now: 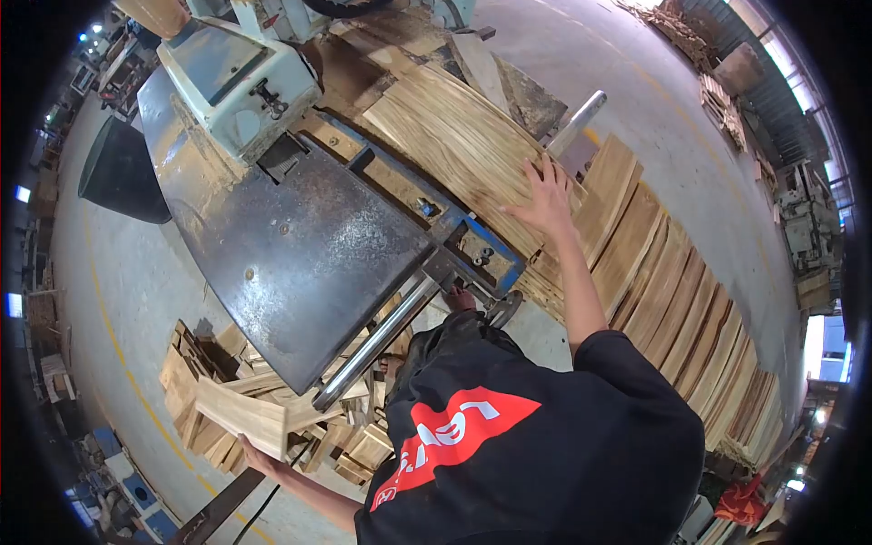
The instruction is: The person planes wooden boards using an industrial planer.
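My left hand (pixel 258 457) is at the lower left, with its fingers at the lower edge of a short pale wooden board (pixel 243 418). That board is held over a pile of wood offcuts, and part of my grip is hidden behind it. On the right, my right hand (pixel 548 197) lies with fingers spread on a stack of long grained boards (pixel 454 136). The stack sits beside the blue rail of a machine with a dark metal table (pixel 309 259).
Loose offcuts (pixel 363 445) are heaped below the machine table. A long row of boards (pixel 681 309) runs along the right. The machine's pale green housing (pixel 259 95) stands at the upper left, near a black bin (pixel 123 173). A metal bar (pixel 377 341) edges the table.
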The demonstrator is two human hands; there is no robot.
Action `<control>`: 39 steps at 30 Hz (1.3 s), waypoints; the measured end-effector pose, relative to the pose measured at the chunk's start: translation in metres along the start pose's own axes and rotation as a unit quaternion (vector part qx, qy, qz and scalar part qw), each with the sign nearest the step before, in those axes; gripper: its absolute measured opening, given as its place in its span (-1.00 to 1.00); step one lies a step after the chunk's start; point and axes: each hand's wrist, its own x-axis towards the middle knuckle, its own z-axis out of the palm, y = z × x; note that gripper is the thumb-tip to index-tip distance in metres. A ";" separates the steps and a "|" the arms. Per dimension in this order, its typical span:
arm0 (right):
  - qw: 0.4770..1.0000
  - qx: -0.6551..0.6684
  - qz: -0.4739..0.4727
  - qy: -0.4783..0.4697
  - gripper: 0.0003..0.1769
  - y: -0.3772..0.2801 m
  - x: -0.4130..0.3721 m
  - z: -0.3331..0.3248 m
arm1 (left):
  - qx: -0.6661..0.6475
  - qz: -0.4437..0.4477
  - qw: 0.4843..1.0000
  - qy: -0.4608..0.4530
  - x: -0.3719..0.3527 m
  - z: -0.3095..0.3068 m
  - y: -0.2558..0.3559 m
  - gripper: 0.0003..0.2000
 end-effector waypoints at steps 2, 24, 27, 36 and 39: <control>0.999 -0.031 0.014 -0.006 0.36 -0.010 0.002 -0.011 | -0.063 0.004 0.998 0.007 0.009 -0.015 -0.001 -0.26; 0.691 0.671 0.012 -0.270 -0.11 -0.151 -0.074 -0.038 | -0.097 0.051 0.953 -0.284 -0.191 0.293 0.023 -0.45; 0.724 0.626 -0.047 -0.284 -0.03 -0.183 -0.101 -0.019 | -0.186 -0.080 0.904 -0.376 -0.216 0.320 0.024 -0.28; 0.884 0.317 -0.297 -0.173 0.16 -0.227 -0.131 -0.031 | -0.199 -0.023 0.957 -0.212 -0.205 0.289 0.005 -0.84; 0.846 0.354 -0.360 -0.173 0.11 -0.233 -0.120 -0.017 | -0.207 -0.003 0.965 -0.159 -0.187 0.269 -0.001 -0.75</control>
